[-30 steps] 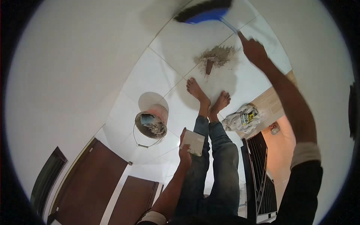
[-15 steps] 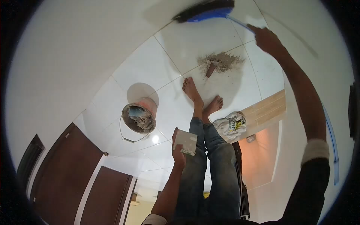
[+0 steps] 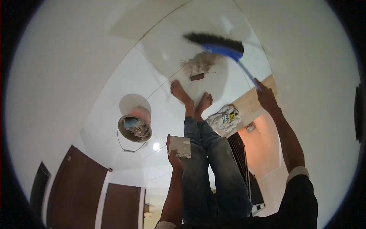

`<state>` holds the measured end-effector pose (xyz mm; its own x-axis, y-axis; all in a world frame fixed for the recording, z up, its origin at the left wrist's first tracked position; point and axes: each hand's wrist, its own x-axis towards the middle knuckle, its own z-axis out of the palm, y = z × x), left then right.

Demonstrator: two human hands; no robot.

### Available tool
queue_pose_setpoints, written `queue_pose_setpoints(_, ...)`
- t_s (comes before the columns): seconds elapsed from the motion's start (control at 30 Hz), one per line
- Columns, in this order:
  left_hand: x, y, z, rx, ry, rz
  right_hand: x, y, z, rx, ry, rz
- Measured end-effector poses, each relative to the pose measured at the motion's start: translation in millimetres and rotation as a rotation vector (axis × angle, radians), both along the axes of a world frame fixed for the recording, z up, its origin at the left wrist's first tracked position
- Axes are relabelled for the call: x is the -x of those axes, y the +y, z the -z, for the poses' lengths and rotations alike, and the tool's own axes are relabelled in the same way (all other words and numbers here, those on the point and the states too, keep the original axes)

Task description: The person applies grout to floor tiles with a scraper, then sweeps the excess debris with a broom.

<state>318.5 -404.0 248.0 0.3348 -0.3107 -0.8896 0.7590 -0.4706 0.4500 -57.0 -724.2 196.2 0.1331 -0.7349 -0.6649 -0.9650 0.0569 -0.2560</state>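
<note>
My right hand (image 3: 266,97) is wrapped round the light-blue handle of a broom (image 3: 225,52), whose blue head and dark bristles are raised near the debris patch. Below the bristles lies a grey-brown patch of dust and crumbs (image 3: 200,64) on the white floor. A small brown block-like object (image 3: 197,77) rests at its near edge. In my left hand (image 3: 175,158) is a flat grey square plate (image 3: 180,146) with whitish smears and a crusty edge, held over my knee. My fingers grip it along its left side and bottom.
A dirty bucket (image 3: 136,126) with its wire handle down stands left of my bare feet, holding rags or rubbish. To the right lie a crumpled white bag (image 3: 227,117) and a wood-look step (image 3: 251,100). Dark railing (image 3: 240,149) borders my right leg; brown doors (image 3: 78,187) stand at lower left.
The broom head has come down and right from the wall's edge towards the debris, its handle tilting. My right hand has lowered. The view has shifted; my left hand keeps the plate.
</note>
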Motion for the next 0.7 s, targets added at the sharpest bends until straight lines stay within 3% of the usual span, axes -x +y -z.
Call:
queue_pose_setpoints(0.07, 4.2, -4.6, -3.8, -0.112, 0.035, 0.068, 34.9, -1.9, 38.6, 0.276, -0.072, 0.025)
queue_pose_setpoints(0.1, 6.9, -7.0, -4.9, -0.149, 0.049, 0.101, 55.7, -3.1, 72.8, 0.562, -0.157, -0.161)
queue_pose_setpoints(0.13, 9.5, -10.6, -4.4, -0.071, 0.031, 0.172, 48.2, -10.7, 79.9, 0.330, 0.027, 0.086)
queue_pose_setpoints(0.17, 12.1, -14.6, -2.9, 0.010, 0.010, 0.243, 68.0, 7.2, 127.1, 0.377, 0.049, 0.046)
queue_pose_setpoints(0.23, 17.5, -21.5, -1.5, 0.026, 0.005, 0.294, 90.5, 80.7, 228.1, 0.096, 0.250, 0.080)
queue_pose_setpoints(0.27, 20.4, -25.4, -2.0, 0.037, 0.003, 0.313, 61.0, 102.2, 186.8, 0.257, 0.028, 0.109)
queue_pose_setpoints(0.33, 26.6, -33.5, -13.5, 0.044, 0.023, 0.328, 43.1, 128.0, 122.3, -0.005, -0.101, 0.400)
queue_pose_setpoints(0.37, 28.5, -39.0, -16.3, 0.053, 0.034, 0.315, 25.2, 119.2, 59.9, -0.133, -0.137, 0.518)
queue_pose_setpoints(0.43, 19.7, -5.3, 2.0, -0.022, 0.021, 0.371, 42.4, 143.6, 24.4, -0.006, -0.247, 0.502)
queue_pose_setpoints(0.5, 19.1, -2.0, 6.1, -0.101, -0.008, 0.414, 76.4, 151.0, 22.6, 0.125, -0.180, 0.462)
queue_pose_setpoints(0.57, 27.2, -20.9, -7.2, 0.023, 0.009, 0.429, 105.1, 135.5, 34.8, 0.208, -0.042, 0.542)
queue_pose_setpoints(0.63, 25.6, -13.8, -3.3, -0.007, -0.022, 0.455, 146.3, 133.6, 96.3, 0.378, 0.080, 0.406)
queue_pose_setpoints(0.67, 26.2, -9.2, -0.7, -0.027, -0.020, 0.474, 153.8, 150.4, 133.4, 0.371, 0.062, 0.413)
queue_pose_setpoints(0.7, 26.0, -9.4, 2.9, -0.037, -0.014, 0.493, 155.7, 168.7, 174.3, 0.201, 0.047, 0.442)
